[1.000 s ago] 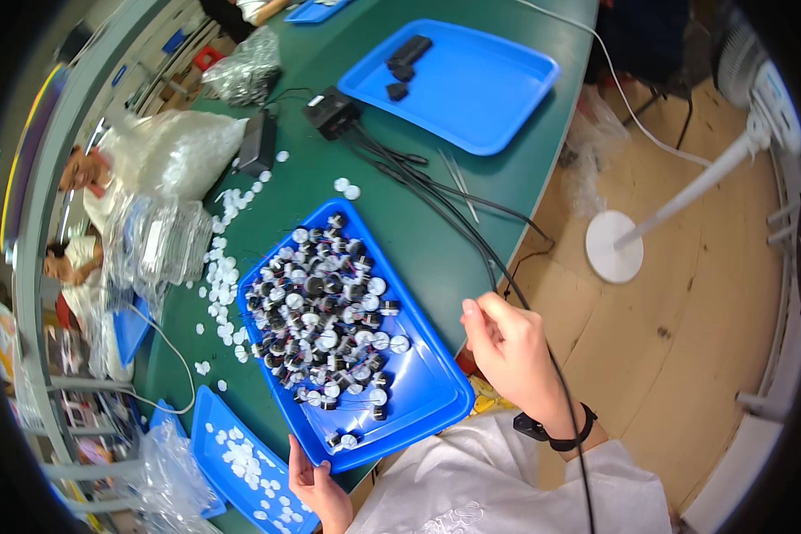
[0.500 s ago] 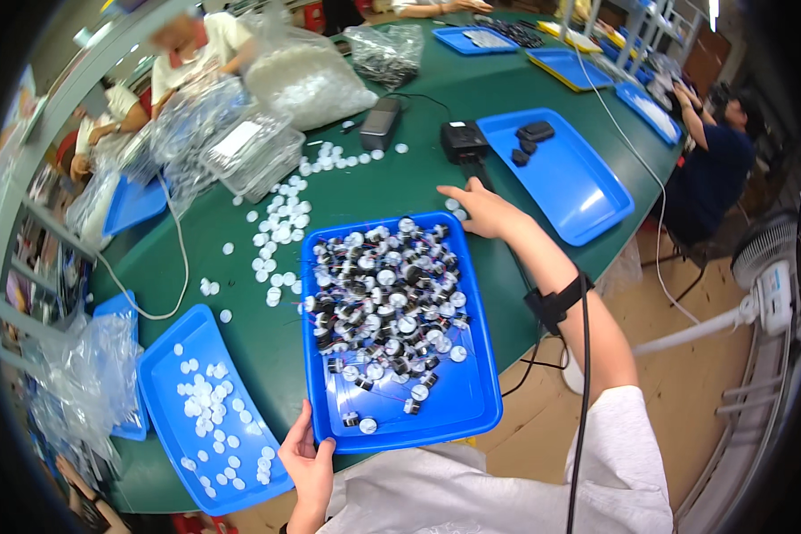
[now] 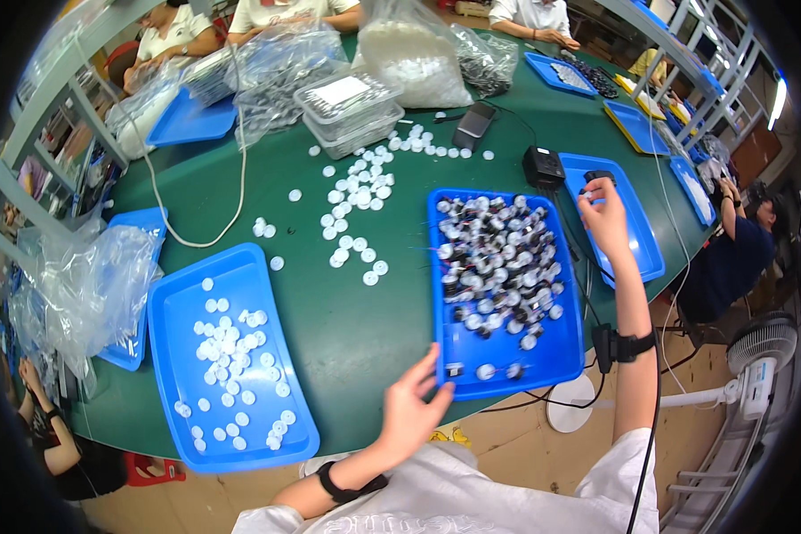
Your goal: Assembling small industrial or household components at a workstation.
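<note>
A blue tray [image 3: 472, 345] full of small black-and-white round parts [image 3: 498, 254] with thin wires lies in front of me, at the table's near edge. My left hand [image 3: 414, 409] is at its near left corner, thumb against the front rim and fingers along the side. My right hand [image 3: 607, 221] is over a second blue tray [image 3: 639, 245] to the right, fingers bent together beside black pieces [image 3: 600, 176]. What lies between those fingertips is too small to make out. A black box [image 3: 543, 166] with cables stands left of that hand.
Loose white discs [image 3: 359, 191] lie across the green table [image 3: 347, 320]; more are in a blue tray [image 3: 173, 356] at left. Clear plastic boxes [image 3: 347, 111], a grey device [image 3: 473, 126] and filled bags [image 3: 414, 67] stand farther back. Several people work around. A fan [image 3: 761, 356] stands right.
The tray of parts has slid away from me and rightward, closer to the black box, with my left hand at its corner. My right hand has moved from beside the black box to the black pieces.
</note>
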### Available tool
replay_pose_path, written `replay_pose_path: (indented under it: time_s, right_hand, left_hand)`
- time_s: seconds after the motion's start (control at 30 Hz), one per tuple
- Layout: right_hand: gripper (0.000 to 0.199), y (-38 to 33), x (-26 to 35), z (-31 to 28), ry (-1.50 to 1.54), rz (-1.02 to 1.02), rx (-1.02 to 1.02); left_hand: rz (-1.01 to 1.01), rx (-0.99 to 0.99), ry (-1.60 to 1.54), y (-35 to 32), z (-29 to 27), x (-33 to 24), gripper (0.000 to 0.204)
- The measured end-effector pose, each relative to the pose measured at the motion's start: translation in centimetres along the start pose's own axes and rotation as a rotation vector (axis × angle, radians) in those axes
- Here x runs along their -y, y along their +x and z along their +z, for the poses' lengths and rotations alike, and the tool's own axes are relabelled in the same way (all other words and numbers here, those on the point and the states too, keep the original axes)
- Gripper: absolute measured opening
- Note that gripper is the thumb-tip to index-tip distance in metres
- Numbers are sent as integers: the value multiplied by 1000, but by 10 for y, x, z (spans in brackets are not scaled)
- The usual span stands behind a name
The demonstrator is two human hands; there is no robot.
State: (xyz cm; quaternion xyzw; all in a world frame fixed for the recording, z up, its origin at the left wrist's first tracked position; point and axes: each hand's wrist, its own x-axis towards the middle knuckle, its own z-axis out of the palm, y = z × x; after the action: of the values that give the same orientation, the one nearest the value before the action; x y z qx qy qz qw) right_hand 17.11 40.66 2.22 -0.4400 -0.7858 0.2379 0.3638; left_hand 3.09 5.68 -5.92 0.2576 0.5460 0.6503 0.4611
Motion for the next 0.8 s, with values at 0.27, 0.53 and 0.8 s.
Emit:
replay_pose_path:
  time_s: [0.27, 0.53, 0.8]
  right_hand:
    - [23, -99, 192, 95, 249, -194, 994]
    - [42, -163, 269, 199, 498, -528, 1395]
    - [44, -18, 182, 218, 6, -166, 782]
  left_hand:
    - [33, 95, -27, -5, -8, -6, 54]
    - [-40, 308, 384, -9, -30, 7, 30]
    - [14, 364, -55, -6, -37, 7, 34]
